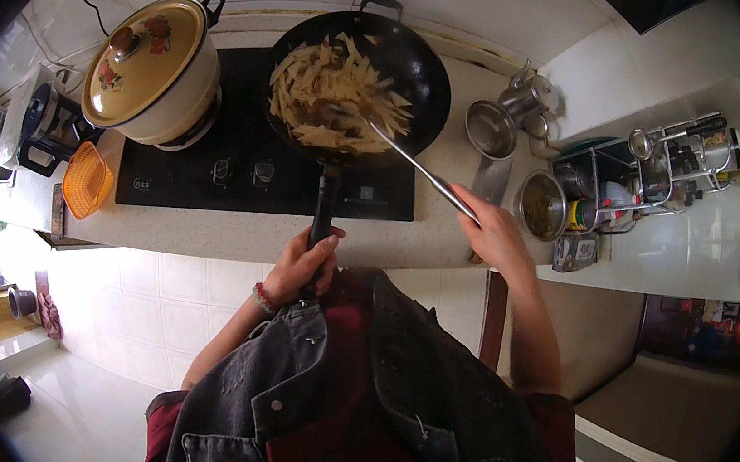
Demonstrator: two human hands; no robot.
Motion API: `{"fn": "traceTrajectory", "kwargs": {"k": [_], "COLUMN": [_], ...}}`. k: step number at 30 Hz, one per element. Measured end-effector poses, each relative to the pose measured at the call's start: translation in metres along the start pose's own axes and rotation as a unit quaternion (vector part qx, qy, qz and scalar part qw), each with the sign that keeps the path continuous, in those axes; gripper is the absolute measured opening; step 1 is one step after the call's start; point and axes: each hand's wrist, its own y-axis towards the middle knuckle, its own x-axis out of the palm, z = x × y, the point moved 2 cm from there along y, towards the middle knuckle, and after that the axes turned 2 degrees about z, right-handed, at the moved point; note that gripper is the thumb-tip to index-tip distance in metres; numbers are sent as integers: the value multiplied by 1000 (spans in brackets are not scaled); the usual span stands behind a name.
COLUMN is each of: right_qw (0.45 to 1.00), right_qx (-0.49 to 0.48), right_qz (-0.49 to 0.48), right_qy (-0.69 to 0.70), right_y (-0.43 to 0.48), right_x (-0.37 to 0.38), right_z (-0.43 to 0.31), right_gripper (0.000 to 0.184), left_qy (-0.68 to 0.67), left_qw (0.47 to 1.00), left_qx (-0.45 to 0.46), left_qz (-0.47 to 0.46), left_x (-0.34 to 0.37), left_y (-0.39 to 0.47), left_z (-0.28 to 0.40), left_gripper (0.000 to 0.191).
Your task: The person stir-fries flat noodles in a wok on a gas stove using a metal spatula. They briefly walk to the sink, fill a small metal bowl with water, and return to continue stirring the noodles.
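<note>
A black wok (427, 87) sits on the right side of a black glass cooktop (230, 198). Flat, pale yellow sliced pieces of food (331, 90) are heaped in its left and middle part. My left hand (303, 264) grips the wok's long black handle (326, 202) close to my body. In my right hand (496, 235) is a metal cooking utensil (428, 174), probably a spatula, slanting down to the left into the food. Its working end is buried among the slices, so its shape is hidden.
A lidded enamel pot (155, 70) stands on the left burner. Beside it are an orange plastic basket (87, 181) and a black-handled jug (46, 126). On the right lie a metal bowl (491, 130), a steel kettle (529, 98), a cleaver (492, 180), another bowl (542, 206) and a metal rack (667, 172).
</note>
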Motion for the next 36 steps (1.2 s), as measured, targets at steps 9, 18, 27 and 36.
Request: {"fn": "traceTrajectory", "kwargs": {"k": [9, 18, 27, 36], "right_qw": [985, 994, 992, 986], "right_qx": [35, -31, -121, -148], "right_qz": [130, -27, 33, -14], "right_qy": [108, -103, 20, 74], "right_y": [41, 9, -15, 61], "right_x": [28, 64, -49, -15], "right_z": [-17, -17, 53, 87], "right_gripper": [41, 60, 49, 45], "left_qy": [-13, 19, 229, 506], "left_qw": [1000, 997, 945, 764], "left_qx": [5, 30, 96, 114], "left_qz": [3, 65, 215, 384], "left_x": [-2, -1, 7, 17], "left_y": [-1, -4, -10, -6], "left_z": [-1, -1, 0, -11], "left_gripper": [35, 38, 42, 45]}}
